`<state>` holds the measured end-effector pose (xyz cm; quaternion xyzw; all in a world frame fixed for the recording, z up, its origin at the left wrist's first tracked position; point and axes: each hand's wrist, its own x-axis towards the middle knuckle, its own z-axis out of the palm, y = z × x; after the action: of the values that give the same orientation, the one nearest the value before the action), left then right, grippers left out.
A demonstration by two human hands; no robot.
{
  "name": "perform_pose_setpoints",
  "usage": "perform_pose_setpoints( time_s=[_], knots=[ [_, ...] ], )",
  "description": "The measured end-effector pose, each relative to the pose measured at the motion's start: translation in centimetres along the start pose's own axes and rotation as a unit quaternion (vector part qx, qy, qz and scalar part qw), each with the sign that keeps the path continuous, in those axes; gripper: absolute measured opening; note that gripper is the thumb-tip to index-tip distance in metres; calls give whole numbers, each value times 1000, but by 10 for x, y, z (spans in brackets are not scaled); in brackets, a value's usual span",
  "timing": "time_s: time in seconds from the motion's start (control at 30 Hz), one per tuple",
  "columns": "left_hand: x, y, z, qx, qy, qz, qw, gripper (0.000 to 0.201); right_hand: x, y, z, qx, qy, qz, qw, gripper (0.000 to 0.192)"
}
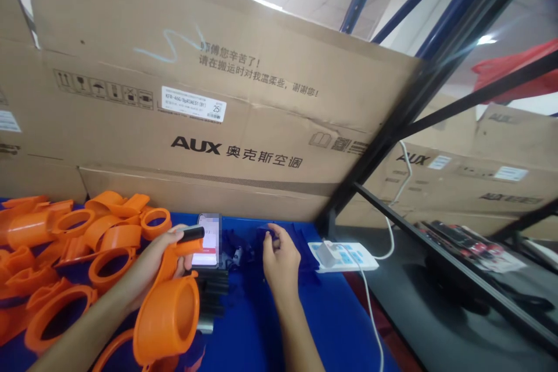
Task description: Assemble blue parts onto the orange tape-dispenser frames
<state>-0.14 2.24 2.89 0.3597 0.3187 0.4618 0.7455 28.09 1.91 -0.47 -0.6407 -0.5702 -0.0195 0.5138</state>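
Observation:
My left hand [159, 256] grips an orange plastic tape-dispenser part [168, 317] by its handle, its round ring hanging down toward me; a short black piece [192, 234] sits at the top of the handle. My right hand [279, 258] reaches into a pile of small dark blue parts [255, 244] on the blue table [261, 325] and pinches one between its fingertips. A phone [208, 241] with a lit screen stands between the two hands, on a black stack [211, 296].
A heap of orange ring parts [70, 256] covers the table's left side. Large cardboard boxes [218, 99] wall off the back. A white power strip [342, 256] with a cable lies at the right, beside a black metal rack [436, 244].

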Motion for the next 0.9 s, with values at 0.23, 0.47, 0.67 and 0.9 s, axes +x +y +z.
perform_pose_setpoints(
  time_s=[0.23,0.47,0.67,0.9],
  knots=[
    [0,4,3,-16,-2,1,1000,24,-5,10,14,17,-38,-21,999,29],
    [13,-7,-12,-29,2,-18,999,24,-8,14,21,56,-50,-10,997,36],
    [16,-10,-18,-17,1,-6,1000,26,-10,6,20,51,-68,-14,996,36],
    [12,-8,-14,29,1,13,1000,24,-13,-2,23,-4,-77,-45,996,31]
  ],
)
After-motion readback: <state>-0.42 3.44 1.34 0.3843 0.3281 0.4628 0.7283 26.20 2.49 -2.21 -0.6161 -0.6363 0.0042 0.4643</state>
